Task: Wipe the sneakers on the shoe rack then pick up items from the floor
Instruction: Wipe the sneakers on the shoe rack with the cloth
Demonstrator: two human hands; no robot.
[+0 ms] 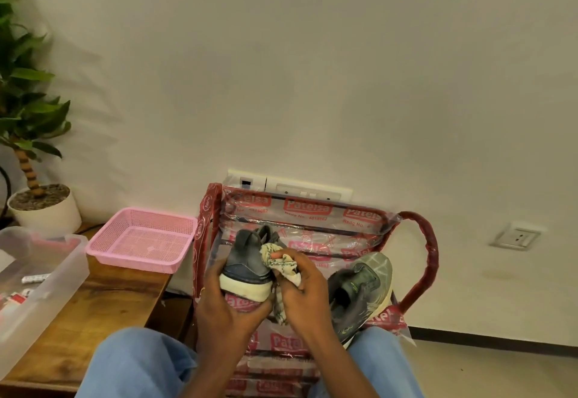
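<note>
L hand (228, 300) grips sneaker (247, 261); R hand (300, 288) rag (283, 264).

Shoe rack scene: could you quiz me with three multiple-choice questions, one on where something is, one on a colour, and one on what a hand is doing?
1. Where is the loose sneaker?
A. on the shoe rack, right of the held sneaker
B. on the floor
C. on the wooden table

2. What colour is the mesh basket?
A. blue
B. pink
C. green

3. What is the right hand doing?
A. hanging idle
B. gripping a brush
C. gripping a cloth

Answers:
1 A: it lies on the rack's plastic-wrapped shelf, while the left hand grips the other sneaker.
2 B: its walls and floor are pink all over.
3 C: its fingers curl round a pale patterned cloth beside the held sneaker.
</note>
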